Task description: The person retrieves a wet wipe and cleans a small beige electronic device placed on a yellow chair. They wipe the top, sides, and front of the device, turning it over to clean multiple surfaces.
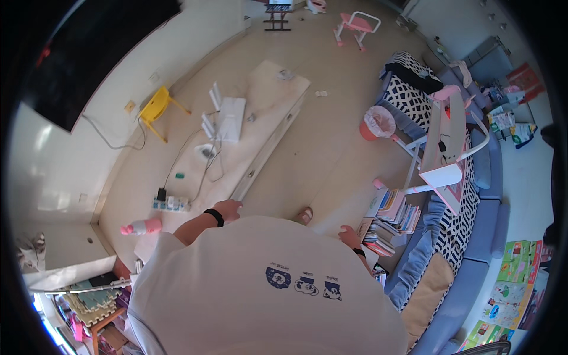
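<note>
My left hand (pixel 228 210), with a black band at the wrist, is held over the near end of a long low cabinet (pixel 262 106); its fingers are partly bent and I see nothing in them. On the cabinet are a white router (pixel 230 119), cables, a small green item (pixel 179 175) and a power strip (pixel 172 204). A pink-and-white bottle (pixel 141 226) lies to the left of my left arm. My right hand (pixel 349 237), also banded, hangs just left of stacked books (pixel 380 238), with its fingers apart and nothing visible in it.
A blue sofa (pixel 481 226) with patterned covers runs along the right. Before it stand a pink-and-white children's desk (pixel 439 155) and a lined waste bin (pixel 377 123). A yellow chair (pixel 155 111) is by the left wall. A pink chair (pixel 356 23) stands farther off.
</note>
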{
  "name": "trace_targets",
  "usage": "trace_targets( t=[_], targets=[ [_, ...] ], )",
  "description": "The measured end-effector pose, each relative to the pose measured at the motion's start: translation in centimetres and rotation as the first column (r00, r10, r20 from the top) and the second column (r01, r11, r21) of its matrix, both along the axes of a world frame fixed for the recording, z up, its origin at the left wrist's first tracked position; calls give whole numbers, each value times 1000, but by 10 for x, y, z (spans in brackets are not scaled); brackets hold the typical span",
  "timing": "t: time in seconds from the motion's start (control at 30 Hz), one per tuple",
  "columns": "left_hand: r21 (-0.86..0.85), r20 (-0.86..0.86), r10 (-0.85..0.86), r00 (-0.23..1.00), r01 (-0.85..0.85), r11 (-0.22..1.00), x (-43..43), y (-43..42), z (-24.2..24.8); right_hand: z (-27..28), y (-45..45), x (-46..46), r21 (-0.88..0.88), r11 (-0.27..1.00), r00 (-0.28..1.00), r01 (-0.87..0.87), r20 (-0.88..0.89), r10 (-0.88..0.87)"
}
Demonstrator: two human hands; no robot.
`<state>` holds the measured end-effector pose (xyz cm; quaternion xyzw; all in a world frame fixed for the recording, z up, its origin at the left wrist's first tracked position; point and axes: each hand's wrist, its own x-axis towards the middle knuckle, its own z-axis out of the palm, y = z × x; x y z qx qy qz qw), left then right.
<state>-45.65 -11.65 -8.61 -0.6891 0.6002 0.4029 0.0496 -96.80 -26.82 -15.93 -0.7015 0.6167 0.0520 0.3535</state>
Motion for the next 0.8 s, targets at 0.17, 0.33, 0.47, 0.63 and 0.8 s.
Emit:
trace_targets(
  t=[0.17,0.33,0.47,0.63,0.8],
  targets=[
    [-66,2,-69,998,69,995,-53,-113,22,-7,-58,-50,28,997,987,-68,-146,71],
    [-69,-128,88,988,-97,993,-84,-198,48,18,-118,-131,151,970,938,-190,-264,224],
    [-35,6,14,1000,-14,999,-66,-235,41,9,-164,-123,-36,999,991,-23,-135,18],
    [237,171,-29,985,-12,971,-20,-292,-1,23,-260,-69,223,961,957,163,203,-209],
    [217,144,-11,990,-20,976,13,-408,-40,28,-390,-30,196,979,998,54,6,-57]
  ],
)
